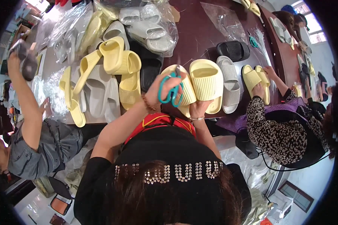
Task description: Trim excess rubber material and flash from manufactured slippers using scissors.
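Observation:
My left hand (164, 87) is closed round a pair of scissors (170, 89) with teal handles, their tips upward, in front of a yellow ribbed slide slipper (187, 88). Beside it, a second yellow slipper (206, 80) stands tilted up, its ribbed strap facing me. From below, my right hand (199, 108) grips the yellow slippers; its fingertips are partly hidden behind them. Another yellow sole shows beneath the pair. Just to the right lies a pair of grey slippers (230, 84), and a black pair (232, 51) rests farther back.
Loose yellow slippers (129, 86) and grey slippers (97, 92) are heaped on the left of the dark red table (191, 35). Bagged grey slippers (148, 26) lie behind. At left a co-worker raises a dark shoe (26, 62); at right another handles yellow slippers (253, 80) near white ties (264, 47).

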Tool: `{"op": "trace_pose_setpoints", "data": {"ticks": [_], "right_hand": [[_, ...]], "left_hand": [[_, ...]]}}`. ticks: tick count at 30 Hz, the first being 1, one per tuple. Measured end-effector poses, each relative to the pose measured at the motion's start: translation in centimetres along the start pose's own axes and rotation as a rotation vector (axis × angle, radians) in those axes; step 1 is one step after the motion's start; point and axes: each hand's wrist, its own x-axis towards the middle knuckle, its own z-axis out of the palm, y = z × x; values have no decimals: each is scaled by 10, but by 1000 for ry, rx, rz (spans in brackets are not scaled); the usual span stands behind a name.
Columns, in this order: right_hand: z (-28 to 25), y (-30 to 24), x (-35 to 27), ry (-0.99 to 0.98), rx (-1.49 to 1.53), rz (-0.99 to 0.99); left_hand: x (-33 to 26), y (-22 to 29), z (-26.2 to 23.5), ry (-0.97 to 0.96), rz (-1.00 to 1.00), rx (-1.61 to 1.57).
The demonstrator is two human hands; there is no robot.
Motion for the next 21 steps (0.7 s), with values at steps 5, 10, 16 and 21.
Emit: {"op": "trace_pose_setpoints", "data": {"ticks": [5,10,16,21], "right_hand": [[23,27,-7,5,413,255],[33,37,0,-67,478,401],[63,51,-7,-36,575,469],[56,46,-15,-167,342,454]], "left_hand": [[-16,21,-7,304,235,171],[-14,-5,-23,488,388,773],[41,-37,-34,226,682,1542],[54,-60,-55,131,195,1431]]}}
